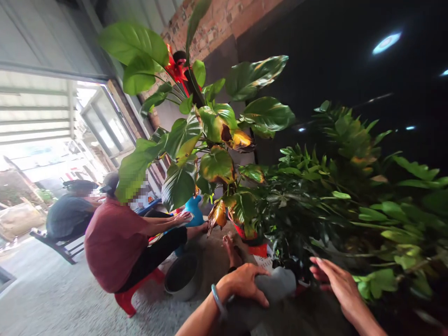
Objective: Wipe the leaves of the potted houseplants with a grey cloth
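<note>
Grey object (282, 281), long axis left-to-right.

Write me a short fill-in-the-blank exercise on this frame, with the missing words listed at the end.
The bracelet circles the camera wearer's ____ wrist.
Of the left hand and right hand, the one farther from the bucket is the ____.
The stool under the person in the maroon shirt and the bow on the tall plant are both ____.

Missing words: left; right; red.
</note>
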Available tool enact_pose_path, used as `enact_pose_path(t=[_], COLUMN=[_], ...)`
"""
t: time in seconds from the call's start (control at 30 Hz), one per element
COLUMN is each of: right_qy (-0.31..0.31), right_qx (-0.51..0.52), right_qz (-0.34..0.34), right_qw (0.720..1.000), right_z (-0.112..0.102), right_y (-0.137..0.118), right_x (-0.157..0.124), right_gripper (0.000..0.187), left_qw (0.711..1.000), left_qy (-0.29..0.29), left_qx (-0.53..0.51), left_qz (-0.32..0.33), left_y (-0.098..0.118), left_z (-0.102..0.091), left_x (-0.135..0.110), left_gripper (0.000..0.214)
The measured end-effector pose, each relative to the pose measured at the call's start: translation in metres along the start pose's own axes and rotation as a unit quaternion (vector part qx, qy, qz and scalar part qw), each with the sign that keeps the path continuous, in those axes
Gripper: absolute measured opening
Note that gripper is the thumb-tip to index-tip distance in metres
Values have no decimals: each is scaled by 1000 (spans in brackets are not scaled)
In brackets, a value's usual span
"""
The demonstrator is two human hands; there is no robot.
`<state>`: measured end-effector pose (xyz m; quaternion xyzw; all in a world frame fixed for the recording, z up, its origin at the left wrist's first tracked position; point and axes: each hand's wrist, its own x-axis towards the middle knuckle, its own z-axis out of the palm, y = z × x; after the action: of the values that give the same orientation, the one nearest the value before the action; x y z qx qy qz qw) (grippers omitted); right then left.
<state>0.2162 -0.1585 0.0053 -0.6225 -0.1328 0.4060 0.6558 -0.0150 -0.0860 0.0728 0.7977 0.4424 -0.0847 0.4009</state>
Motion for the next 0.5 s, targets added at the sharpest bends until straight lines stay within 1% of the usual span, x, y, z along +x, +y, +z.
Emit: enact_pose_path(t=[0.1, 0.17, 0.23, 0.3, 0.37, 0.4, 0.43, 0.47, 0.5], right_qy=[75, 110, 111, 92, 75, 69, 66, 64, 63], right_qx=[40, 62, 75, 78, 78, 78, 77, 76, 75], right_qz=[-23, -27, -21, -14, -10, -11, -13, -15, -16], right_qw=[996, 992, 991, 993, 994, 995, 995, 995, 995], right_z=[-6, -9, -10, -7, -2, 1, 2, 2, 2], right_y=[-8, -20, -35, -47, -53, -53, -51, -48, -43], right_x=[12, 21, 29, 36, 38, 38, 37, 34, 31], right_gripper=[47, 47, 44, 41, 38, 37, 37, 37, 39], left_qw=[1000, 1000, 998, 989, 964, 947, 929, 913, 903], left_qy=[6, 11, 15, 43, 98, 128, 154, 176, 192], left_qx=[-4, -15, -50, -121, -216, -262, -302, -334, -352], left_qz=[-11, -10, 23, 74, 118, 133, 145, 152, 152], left_y=[-9, -12, -9, 1, 15, 22, 27, 31, 32], left_z=[6, 1, -16, -39, -59, -65, -68, -65, -59], left_x=[-6, -16, -29, -41, -44, -42, -36, -28, -19], left_gripper=[82, 82, 78, 75, 77, 80, 82, 82, 80])
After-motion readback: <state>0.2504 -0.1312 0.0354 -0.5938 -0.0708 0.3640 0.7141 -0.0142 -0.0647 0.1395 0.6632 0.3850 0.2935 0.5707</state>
